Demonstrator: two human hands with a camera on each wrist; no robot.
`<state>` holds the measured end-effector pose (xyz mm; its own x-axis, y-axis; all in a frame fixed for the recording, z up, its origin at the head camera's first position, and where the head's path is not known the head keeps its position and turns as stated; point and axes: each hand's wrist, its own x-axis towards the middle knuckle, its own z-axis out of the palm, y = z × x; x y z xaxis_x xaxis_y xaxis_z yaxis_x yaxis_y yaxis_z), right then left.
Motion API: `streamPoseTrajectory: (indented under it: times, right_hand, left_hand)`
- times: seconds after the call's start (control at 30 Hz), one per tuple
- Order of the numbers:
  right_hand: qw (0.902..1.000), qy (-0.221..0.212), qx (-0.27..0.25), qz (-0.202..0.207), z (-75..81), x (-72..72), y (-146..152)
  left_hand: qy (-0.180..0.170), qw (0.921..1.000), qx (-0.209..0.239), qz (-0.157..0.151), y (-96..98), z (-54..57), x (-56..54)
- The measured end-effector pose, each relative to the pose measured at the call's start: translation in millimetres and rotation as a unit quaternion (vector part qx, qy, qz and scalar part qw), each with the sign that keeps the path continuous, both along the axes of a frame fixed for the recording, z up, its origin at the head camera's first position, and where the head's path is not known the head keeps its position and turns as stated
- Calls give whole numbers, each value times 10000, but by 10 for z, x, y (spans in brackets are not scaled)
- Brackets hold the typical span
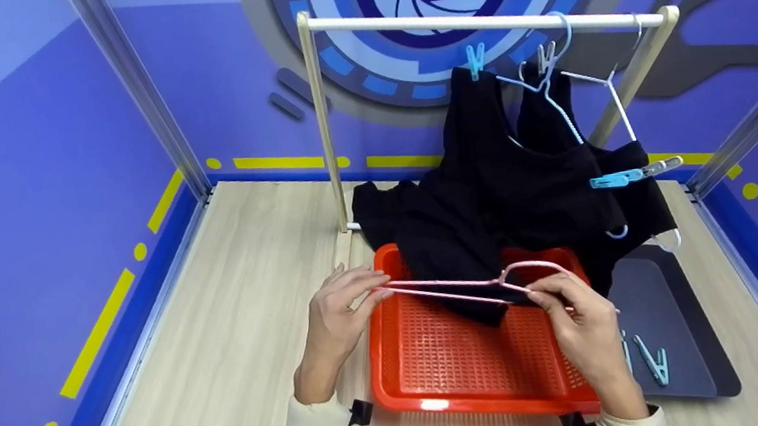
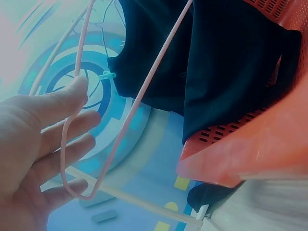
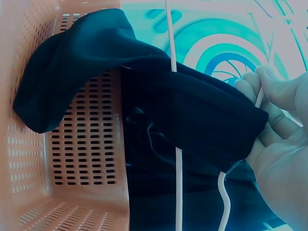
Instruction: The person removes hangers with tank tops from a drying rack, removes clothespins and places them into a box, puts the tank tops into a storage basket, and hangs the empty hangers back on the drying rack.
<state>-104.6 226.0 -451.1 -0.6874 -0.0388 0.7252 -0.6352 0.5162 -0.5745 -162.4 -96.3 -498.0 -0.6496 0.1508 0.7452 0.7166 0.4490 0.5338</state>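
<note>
A pink clothes hanger is held between both hands over a red basket. My left hand pinches the hanger's left end between thumb and fingers; in the left wrist view its other fingers are spread around the rounded corner. My right hand pinches the hanger near its hook. In the right wrist view, a black garment has a strap looped over the hanger's arm, right at the right hand's fingers. The garment's cloth drapes across the back of the basket.
Behind stands a wooden rack with black tops hanging on a blue hanger and a white hanger, clipped with clothespins. A grey tray with clothespins lies at the right. Walls enclose the table.
</note>
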Motion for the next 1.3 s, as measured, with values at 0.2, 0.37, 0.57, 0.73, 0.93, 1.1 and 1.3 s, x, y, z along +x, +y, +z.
streamPoseTrajectory:
  times: [0.2, 0.37, 0.57, 0.73, 0.93, 1.1, 1.3]
  right_hand:
    - [9999, -25, 129, -108, -13, 12, -26]
    - [9997, -97, 180, -141, -10, 29, -40]
    - [9997, -84, 192, -94, 23, 38, -38]
    - [9996, -39, 218, -185, -36, 7, 87]
    - [9973, -208, 520, -484, -244, -61, 338]
    - [9959, -559, 573, -415, -305, -47, 436]
    - [9948, -518, 758, -444, -298, -43, 472]
  left_hand:
    - [81, 9998, -205, 5, 0, -6, 5]
    - [115, 9998, -158, -33, 13, -16, 13]
    - [388, 9988, 220, -178, 11, -32, -12]
    - [417, 9983, 344, -194, -3, -21, -1]
    - [373, 9981, 447, -181, -16, -15, 2]
    - [329, 9980, 511, -142, -25, -38, -13]
    - [253, 9984, 501, -52, -48, -63, -25]
